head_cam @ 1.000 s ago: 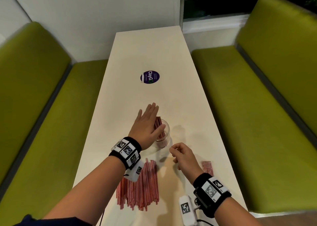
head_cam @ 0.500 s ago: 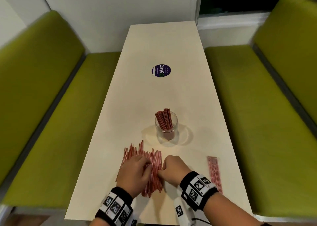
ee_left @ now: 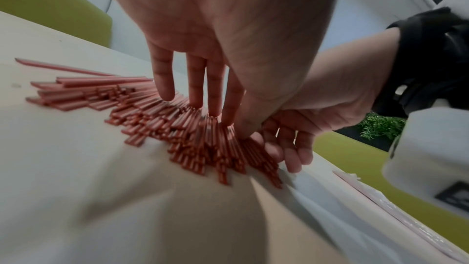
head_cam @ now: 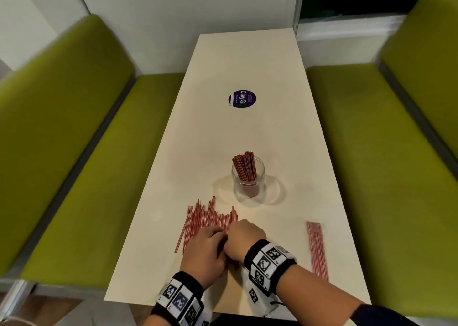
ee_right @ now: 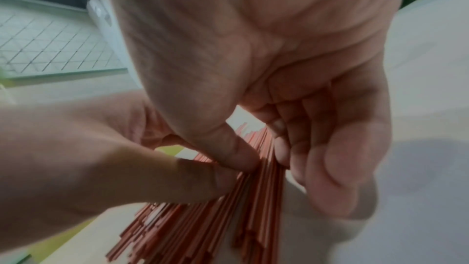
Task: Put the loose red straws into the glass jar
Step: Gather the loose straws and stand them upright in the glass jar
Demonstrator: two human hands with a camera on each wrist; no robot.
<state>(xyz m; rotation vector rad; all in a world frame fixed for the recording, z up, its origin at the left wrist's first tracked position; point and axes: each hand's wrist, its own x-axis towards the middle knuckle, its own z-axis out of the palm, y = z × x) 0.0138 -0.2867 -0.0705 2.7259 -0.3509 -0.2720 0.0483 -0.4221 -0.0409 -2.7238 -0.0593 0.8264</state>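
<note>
A glass jar (head_cam: 248,188) stands mid-table with a bunch of red straws (head_cam: 244,167) upright in it. The loose red straws (head_cam: 208,218) lie fanned out on the table in front of it. My left hand (head_cam: 210,241) rests on the pile, and in the left wrist view its straight fingers (ee_left: 195,95) press down on the straws (ee_left: 142,111). My right hand (head_cam: 241,234) sits at the pile's right edge. In the right wrist view the right hand (ee_right: 264,160) pinches a group of straws (ee_right: 259,198) between thumb and curled fingers, with my left thumb (ee_right: 203,178) touching beside it.
A sealed packet of red straws (head_cam: 317,250) lies near the table's right edge. A round purple sticker (head_cam: 242,98) sits further up the white table (head_cam: 247,60). Green benches (head_cam: 74,164) run along both sides.
Both hands have come back from the jar to the loose pile near the table's front edge. Since half a second ago the right hand has closed in on the pile's right side.
</note>
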